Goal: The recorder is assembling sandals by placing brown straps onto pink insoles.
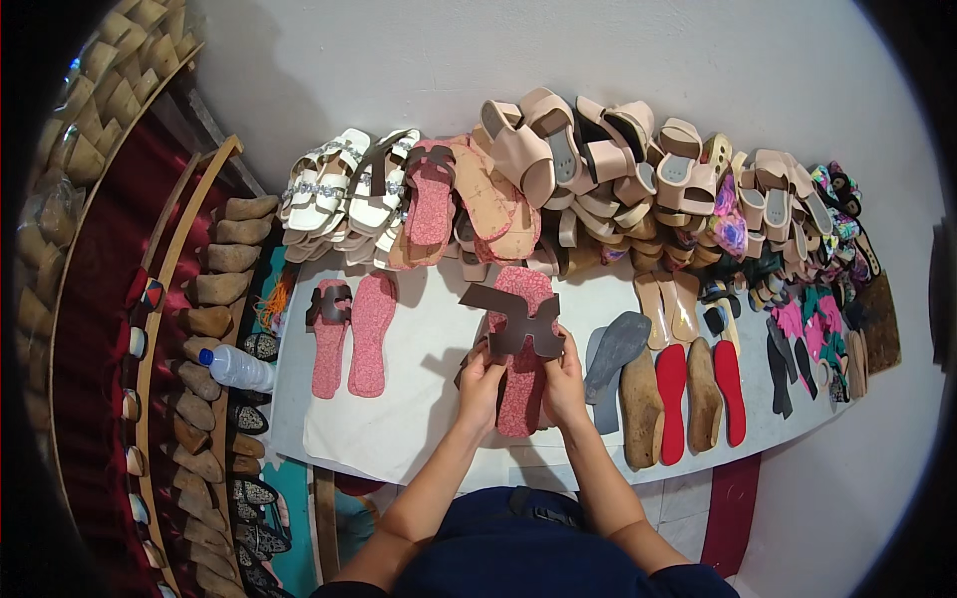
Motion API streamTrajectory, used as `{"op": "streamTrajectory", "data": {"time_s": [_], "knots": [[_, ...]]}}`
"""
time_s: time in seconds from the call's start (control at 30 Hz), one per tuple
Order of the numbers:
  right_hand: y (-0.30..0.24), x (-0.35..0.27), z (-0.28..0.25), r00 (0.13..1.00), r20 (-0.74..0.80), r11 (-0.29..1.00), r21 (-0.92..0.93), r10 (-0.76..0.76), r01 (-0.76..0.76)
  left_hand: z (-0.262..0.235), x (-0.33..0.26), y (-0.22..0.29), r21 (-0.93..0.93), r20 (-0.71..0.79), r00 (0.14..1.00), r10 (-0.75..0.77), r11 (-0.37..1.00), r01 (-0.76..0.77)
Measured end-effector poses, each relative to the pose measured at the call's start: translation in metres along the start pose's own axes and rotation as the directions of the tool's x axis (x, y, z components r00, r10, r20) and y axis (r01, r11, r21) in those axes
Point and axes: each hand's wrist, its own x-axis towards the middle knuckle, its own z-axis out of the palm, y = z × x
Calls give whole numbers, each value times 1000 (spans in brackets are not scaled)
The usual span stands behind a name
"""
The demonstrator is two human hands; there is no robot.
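Note:
Above the table's near middle I hold a sandal: a pink patterned sole (520,404) with a dark brown cut-out strap (525,335) across it. My left hand (479,391) grips its left edge and my right hand (564,387) its right edge, thumbs near the strap. One end of the strap sticks out past the sole at upper left. The undersides of my fingers are hidden. To the left on the white sheet lie a pink sole with a brown strap on it (329,361) and a bare pink sole (372,339).
Piled sandals (558,149) line the table's back along the wall. At right lie wooden shoe lasts (642,414), red insoles (672,404), grey sole pieces (616,354) and colourful scraps (812,324). A water bottle (239,368) and racks of lasts (221,289) stand at left.

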Motion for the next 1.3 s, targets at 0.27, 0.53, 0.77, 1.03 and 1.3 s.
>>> {"op": "streamTrajectory", "data": {"time_s": [0.27, 0.53, 0.77, 1.03, 1.3], "knots": [[3, 0, -2, 996, -40, 994, -69, -83, 80, -4, -2, 15, 251, 37, 997, 68, 965, -75], [-1, 3, -10, 1000, 27, 993, -116, -12, 15, -13, 27, 60, -198, 39, 998, 57, 979, -48], [-5, 0, -3, 996, 83, 999, -22, 42, -40, -25, 36, 44, -376, 90, 984, -153, 910, 176], [-1, -1, -3, 998, 59, 990, -143, 27, -18, -7, 30, 36, -399, -29, 977, -211, 899, 182], [0, 0, -1, 999, 45, 983, -185, 30, -21, -8, 30, 33, -264, 38, 984, -172, 948, 176]]}}
